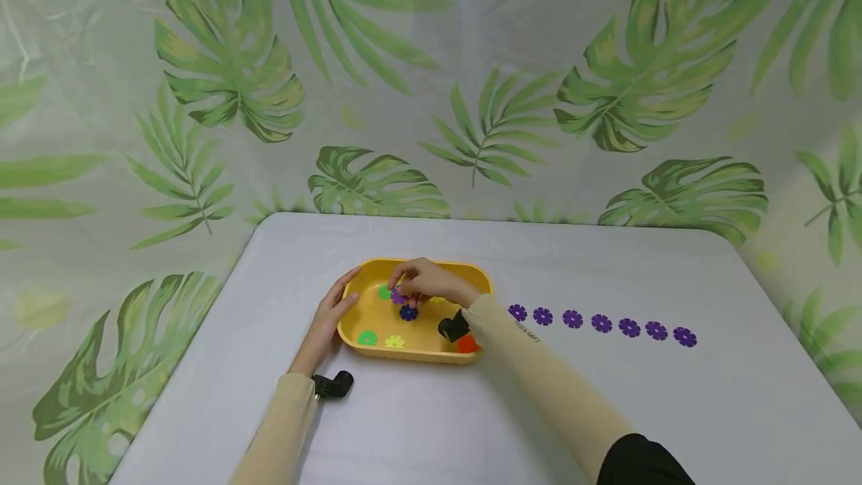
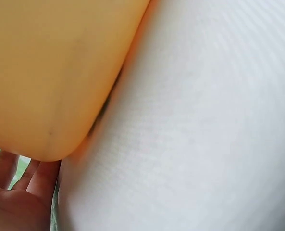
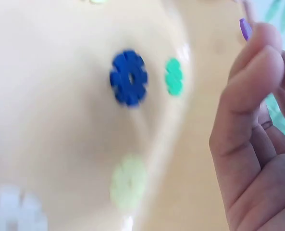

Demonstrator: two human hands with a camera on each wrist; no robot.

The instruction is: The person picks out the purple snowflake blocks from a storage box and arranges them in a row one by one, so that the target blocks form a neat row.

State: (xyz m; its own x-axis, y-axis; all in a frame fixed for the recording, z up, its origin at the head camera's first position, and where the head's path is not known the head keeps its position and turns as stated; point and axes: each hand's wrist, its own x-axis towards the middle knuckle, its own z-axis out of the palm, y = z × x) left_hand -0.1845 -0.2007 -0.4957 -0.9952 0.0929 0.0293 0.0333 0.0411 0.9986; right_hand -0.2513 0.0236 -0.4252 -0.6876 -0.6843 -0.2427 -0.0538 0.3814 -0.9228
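Note:
A yellow tray [image 1: 417,355] holds several notched, flower-shaped plastic discs. My left hand [image 1: 328,314] grips its left end, the thumb over the rim and the fingers along the outer wall. Over the tray, my right hand [image 1: 431,281] pinches a purple disc [image 1: 397,296]; in the right wrist view the edge of this purple disc [image 3: 245,29] shows at the fingertips. Just below that hand lies a dark blue disc [image 1: 408,313], with a green disc [image 3: 174,77] close by. Another green disc [image 1: 367,338] and a yellow disc [image 1: 395,341] lie near the front wall.
Right of the tray, several purple discs [image 1: 601,322] form a slightly slanting row on the white table [image 1: 673,410]. Red-orange pieces [image 1: 468,344] sit in the tray's front right corner, partly behind my right sleeve. A leaf-patterned curtain [image 1: 498,36] hangs behind the table.

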